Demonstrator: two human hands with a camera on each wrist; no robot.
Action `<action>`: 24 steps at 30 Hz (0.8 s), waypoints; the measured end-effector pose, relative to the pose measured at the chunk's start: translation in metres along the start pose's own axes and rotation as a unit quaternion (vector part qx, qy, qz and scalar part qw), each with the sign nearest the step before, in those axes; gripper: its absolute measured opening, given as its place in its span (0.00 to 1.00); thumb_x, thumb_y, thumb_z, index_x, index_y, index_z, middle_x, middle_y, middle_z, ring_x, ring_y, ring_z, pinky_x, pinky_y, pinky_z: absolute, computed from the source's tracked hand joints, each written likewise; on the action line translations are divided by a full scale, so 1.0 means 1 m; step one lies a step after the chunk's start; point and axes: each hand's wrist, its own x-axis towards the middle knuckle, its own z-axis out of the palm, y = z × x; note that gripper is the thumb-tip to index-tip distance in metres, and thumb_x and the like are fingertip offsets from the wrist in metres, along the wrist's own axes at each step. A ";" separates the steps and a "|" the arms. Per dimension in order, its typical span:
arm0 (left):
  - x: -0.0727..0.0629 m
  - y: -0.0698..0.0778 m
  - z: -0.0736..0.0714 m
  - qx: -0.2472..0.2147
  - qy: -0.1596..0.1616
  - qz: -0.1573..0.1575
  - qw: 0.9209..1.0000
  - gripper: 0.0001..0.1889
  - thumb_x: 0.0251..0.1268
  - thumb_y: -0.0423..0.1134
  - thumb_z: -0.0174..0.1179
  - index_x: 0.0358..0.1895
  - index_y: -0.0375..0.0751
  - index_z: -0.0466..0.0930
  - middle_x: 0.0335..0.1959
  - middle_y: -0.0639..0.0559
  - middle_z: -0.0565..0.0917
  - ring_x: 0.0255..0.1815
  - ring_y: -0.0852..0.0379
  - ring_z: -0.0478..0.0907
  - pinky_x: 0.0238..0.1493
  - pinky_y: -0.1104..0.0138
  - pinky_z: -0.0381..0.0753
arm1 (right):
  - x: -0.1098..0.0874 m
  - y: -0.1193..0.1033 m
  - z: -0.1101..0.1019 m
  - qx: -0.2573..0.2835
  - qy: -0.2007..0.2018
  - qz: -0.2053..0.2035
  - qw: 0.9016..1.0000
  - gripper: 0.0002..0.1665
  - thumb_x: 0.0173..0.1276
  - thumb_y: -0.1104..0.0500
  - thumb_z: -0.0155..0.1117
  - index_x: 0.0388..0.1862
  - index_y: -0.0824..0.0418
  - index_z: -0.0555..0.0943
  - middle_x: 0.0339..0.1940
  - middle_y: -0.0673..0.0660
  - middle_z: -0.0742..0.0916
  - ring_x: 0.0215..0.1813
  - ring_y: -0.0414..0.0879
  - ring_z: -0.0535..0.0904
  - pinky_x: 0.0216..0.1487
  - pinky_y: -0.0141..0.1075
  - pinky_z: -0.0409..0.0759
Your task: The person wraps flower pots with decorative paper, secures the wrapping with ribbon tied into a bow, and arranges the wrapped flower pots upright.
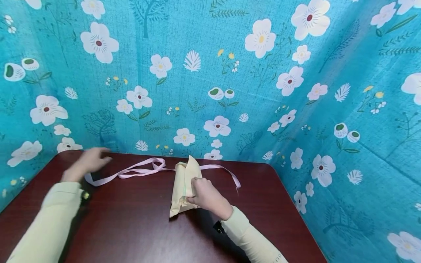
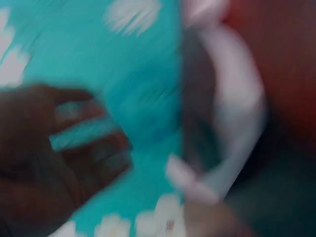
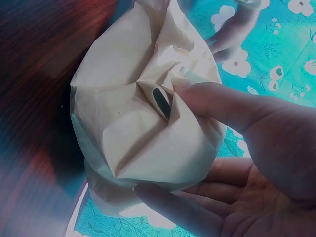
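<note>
The right hand [image 1: 210,195] pinches a wrinkled, cream, paper-like packet [image 1: 179,186]; the left hand [image 1: 88,163], blurred, has loosely extended fingers near a flat, pale-pink ribbon [image 1: 138,175].

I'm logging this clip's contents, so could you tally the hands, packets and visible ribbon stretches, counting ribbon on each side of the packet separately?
Hands (left hand, right hand): 2
Cream packet: 1
Pink ribbon stretches (left stretch, right stretch): 2
Total: 5
</note>
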 end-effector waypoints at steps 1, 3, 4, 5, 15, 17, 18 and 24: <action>0.008 0.006 0.016 -0.010 -0.013 0.036 0.999 0.23 0.67 0.34 0.62 0.56 0.14 0.75 0.53 0.17 0.78 0.53 0.22 0.76 0.52 0.37 0.76 | 0.000 0.000 0.000 0.001 -0.001 0.000 1.000 0.22 0.55 0.51 0.83 0.30 0.58 0.76 0.25 0.50 0.76 0.24 0.38 0.71 0.24 0.29 0.71; 0.023 0.016 0.046 -0.017 -0.023 0.070 0.997 0.28 0.64 0.34 0.65 0.60 0.13 0.72 0.56 0.17 0.77 0.57 0.22 0.75 0.57 0.37 0.74 | 0.001 -0.002 0.001 -0.001 -0.002 -0.003 1.000 0.22 0.55 0.51 0.82 0.30 0.58 0.76 0.25 0.50 0.76 0.24 0.38 0.72 0.25 0.29 0.71; 0.029 0.021 0.059 -0.020 -0.027 0.072 0.997 0.30 0.64 0.35 0.66 0.61 0.13 0.70 0.56 0.17 0.76 0.57 0.22 0.74 0.58 0.37 0.74 | 0.001 -0.002 0.001 -0.002 -0.002 -0.005 1.000 0.22 0.55 0.51 0.82 0.31 0.59 0.76 0.25 0.50 0.77 0.24 0.38 0.72 0.25 0.29 0.71; 0.034 0.025 0.069 -0.021 -0.032 0.065 0.997 0.31 0.64 0.35 0.66 0.63 0.13 0.69 0.56 0.18 0.76 0.57 0.23 0.74 0.59 0.37 0.73 | 0.002 -0.003 0.001 -0.004 -0.002 -0.008 1.000 0.22 0.55 0.51 0.82 0.31 0.59 0.76 0.26 0.50 0.77 0.24 0.38 0.72 0.25 0.29 0.71; 0.059 0.056 0.072 -0.057 0.042 -0.009 0.997 0.09 0.70 0.35 0.62 0.35 0.34 0.88 0.28 0.43 0.86 0.29 0.48 0.79 0.30 0.57 0.77 | 0.005 -0.006 0.001 -0.014 0.007 -0.015 1.000 0.22 0.54 0.50 0.82 0.32 0.59 0.77 0.26 0.50 0.77 0.24 0.38 0.72 0.24 0.28 0.71; 0.063 0.070 0.051 -0.095 0.126 0.024 0.987 0.09 0.71 0.35 0.61 0.37 0.32 0.88 0.28 0.42 0.85 0.28 0.51 0.77 0.29 0.63 0.73 | 0.005 -0.005 0.001 -0.012 0.007 -0.012 1.000 0.22 0.54 0.51 0.83 0.32 0.59 0.77 0.26 0.50 0.77 0.24 0.38 0.72 0.24 0.28 0.71; 0.065 0.079 0.038 -0.113 0.177 0.043 0.977 0.09 0.71 0.34 0.62 0.39 0.32 0.88 0.29 0.41 0.86 0.29 0.54 0.77 0.30 0.66 0.73 | 0.005 -0.005 0.001 -0.013 0.007 -0.011 1.000 0.22 0.54 0.51 0.83 0.32 0.59 0.77 0.25 0.50 0.77 0.24 0.38 0.72 0.24 0.28 0.71; 0.051 0.132 -0.081 -0.218 0.439 0.080 0.868 0.09 0.70 0.34 0.61 0.41 0.30 0.88 0.35 0.53 0.85 0.34 0.71 0.75 0.38 0.78 0.71 | 0.004 -0.005 0.000 -0.012 0.003 -0.013 1.000 0.23 0.54 0.50 0.83 0.30 0.58 0.76 0.25 0.50 0.77 0.24 0.38 0.71 0.25 0.29 0.70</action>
